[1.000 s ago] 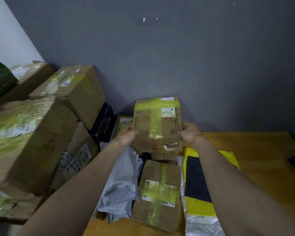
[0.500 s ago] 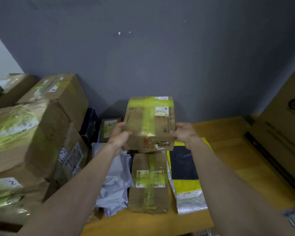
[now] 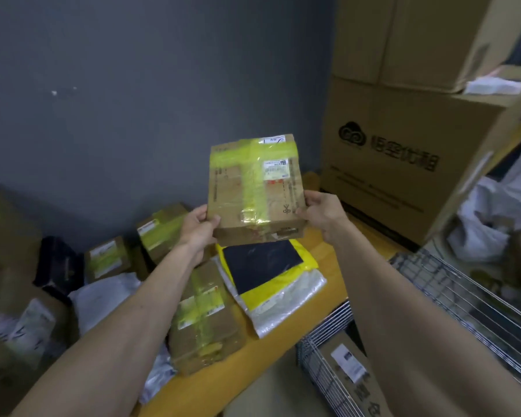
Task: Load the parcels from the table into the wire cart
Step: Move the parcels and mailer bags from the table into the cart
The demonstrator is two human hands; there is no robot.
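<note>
Head view showed both hands, left hand and right hand, fingers gripping a taped box above the table. Perhaps one parcel already lay in the wire cart; several remained.

We're looking at a plain dark grey wall behind everything, matte, with a couple of small white chips in the paint up on the left. The light is pretty dim and flat. Below it runs a yellowish wooden surface that meets the wall. Over on the right we've got big stacked cardboard cartons, the lower one printed with a dark cloud-like logo and some characters. Far right looks like shelving with pale bags on it, too blurry to say more.
</note>
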